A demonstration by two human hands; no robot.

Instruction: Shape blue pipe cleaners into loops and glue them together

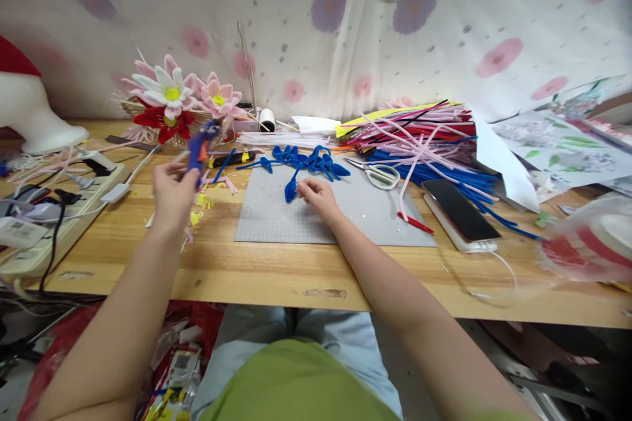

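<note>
The left grip (pixel 174 194) holds a blue glue gun (pixel 199 150); right grip (pixel 318 197) pinches a blue fuzzy piece (pixel 291 191) near the mat's (pixel 276 227) left edge.

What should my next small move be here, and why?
Probably bring the blue tool, seemingly a glue gun, toward the fuzzy blue piece: your left hand holds the tool off to the left of the gray mat, while your right hand pinches the piece over the mat.
</note>
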